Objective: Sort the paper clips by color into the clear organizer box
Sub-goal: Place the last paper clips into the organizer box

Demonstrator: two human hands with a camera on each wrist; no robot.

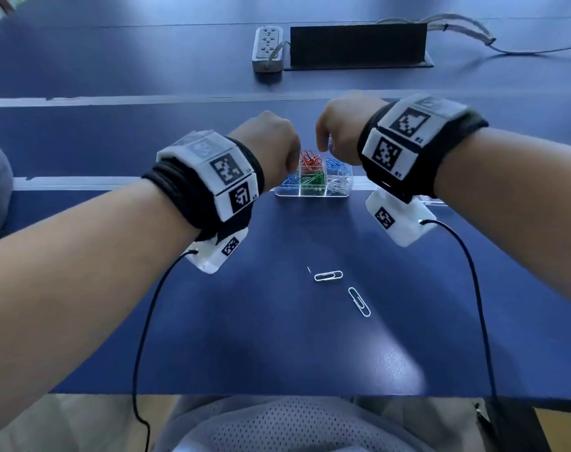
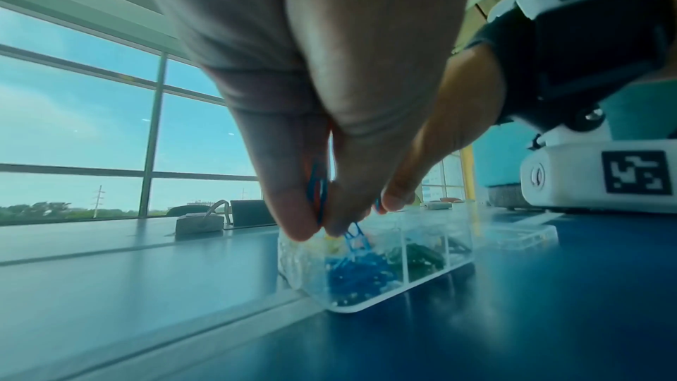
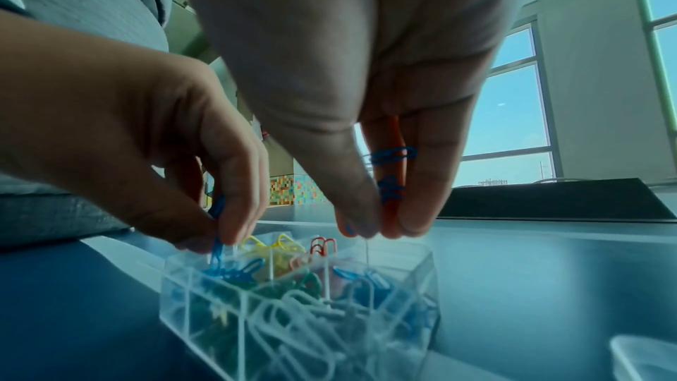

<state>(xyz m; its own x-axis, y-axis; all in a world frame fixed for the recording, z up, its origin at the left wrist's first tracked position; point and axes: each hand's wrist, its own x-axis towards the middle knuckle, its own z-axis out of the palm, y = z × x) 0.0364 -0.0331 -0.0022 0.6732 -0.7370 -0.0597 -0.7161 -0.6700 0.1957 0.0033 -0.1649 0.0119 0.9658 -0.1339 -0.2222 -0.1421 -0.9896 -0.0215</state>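
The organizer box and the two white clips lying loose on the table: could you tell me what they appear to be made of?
Organizer box: clear rigid plastic, probably acrylic; its contents show through glossy walls and dividers. Loose white paper clips: bent wire with a smooth white coating, likely plastic over metal, though no bare metal shows.

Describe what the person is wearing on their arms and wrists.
Both forearms are bare, with no sleeves. Each wrist carries a black fabric band topped with white blocks printed with black square markers. A white camera module hangs under each wrist, and a thin black cable trails from each module toward the person.
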